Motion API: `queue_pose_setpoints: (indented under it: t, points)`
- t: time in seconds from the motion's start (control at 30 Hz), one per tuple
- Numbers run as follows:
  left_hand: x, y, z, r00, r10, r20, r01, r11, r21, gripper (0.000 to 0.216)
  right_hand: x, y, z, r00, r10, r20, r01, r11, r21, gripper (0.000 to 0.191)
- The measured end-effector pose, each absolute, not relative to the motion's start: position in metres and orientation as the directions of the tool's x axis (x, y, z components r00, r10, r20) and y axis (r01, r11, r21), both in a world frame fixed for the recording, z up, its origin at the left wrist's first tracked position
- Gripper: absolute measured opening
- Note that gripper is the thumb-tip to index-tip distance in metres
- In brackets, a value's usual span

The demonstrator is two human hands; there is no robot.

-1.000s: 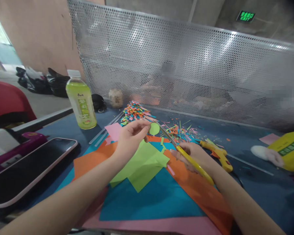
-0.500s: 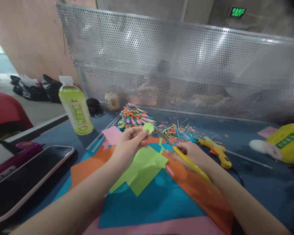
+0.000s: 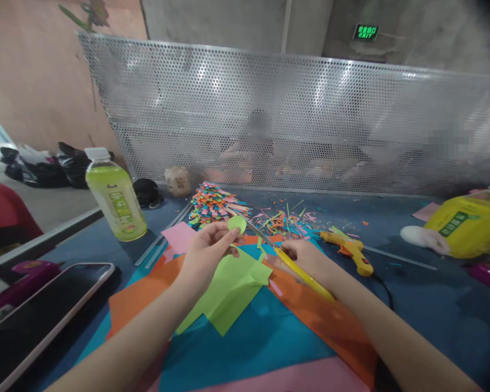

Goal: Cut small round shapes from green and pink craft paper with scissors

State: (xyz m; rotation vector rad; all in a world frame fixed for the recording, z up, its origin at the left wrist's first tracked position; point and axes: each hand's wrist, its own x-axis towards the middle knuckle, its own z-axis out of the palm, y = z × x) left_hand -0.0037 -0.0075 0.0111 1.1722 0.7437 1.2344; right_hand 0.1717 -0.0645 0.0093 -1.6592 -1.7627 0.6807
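1. So the left hand (image 3: 212, 245) has a green paper disc (image 3: 237, 224) pinched between thumb and fingers, held up at its fingertips.
2. Right hand (image 3: 302, 258) is wrapped around the yellow handles of the scissors (image 3: 305, 273). Blades point away from it toward the disc; can't tell whether the tip actually touches the edge, or whether the blades are apart.
3. Step in hand, my guess: trimming that disc round. Another snip would call for the left fingers turning the edge toward the blades, fingertips clear of them.
4. Head count: one disc, one pair of scissors, one yellow glue gun (image 3: 349, 251) to the right of the right hand, one drink bottle (image 3: 116, 201) beyond and left of the left hand, one phone (image 3: 49, 324) left of the left forearm.
5. Also one cone of colourful paper bits (image 3: 212, 204), just beyond the left hand.
6. Scraps (image 3: 283, 222) beyond the right hand? Way too many to count. Green sheets (image 3: 224, 299) below the hands overlap, so no honest number there either.
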Motion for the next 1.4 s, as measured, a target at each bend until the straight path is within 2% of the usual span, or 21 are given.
queue_pose_setpoints:
  t: [0.43,0.77,1.13,1.4]
  points:
    - [-0.0076,-0.0001,0.0065,0.161,0.966,0.203,-0.323,-0.143,0.936,0.026,0.1708,-0.0662,0.0122,0.031,0.997,0.065,0.692,0.026,-0.721,0.044]
    - [-0.0047,-0.0062,0.0114,0.208,0.952,0.224,-0.223,-0.176,0.959,0.026,0.1754,-0.0620,0.0039,-0.044,0.989,0.144,0.679,0.135,-0.722,0.043]
    - [-0.0047,-0.0027,0.0101,0.186,0.953,0.240,-0.254,-0.190,0.948,0.025,0.1740,-0.0660,0.0097,-0.001,0.997,0.077,0.680,0.057,-0.731,0.044]
    - [-0.0075,-0.0007,0.0077,0.139,0.951,0.274,-0.265,-0.231,0.936,0.023,0.1737,-0.0659,0.0104,-0.004,0.996,0.094,0.692,0.070,-0.719,0.046]
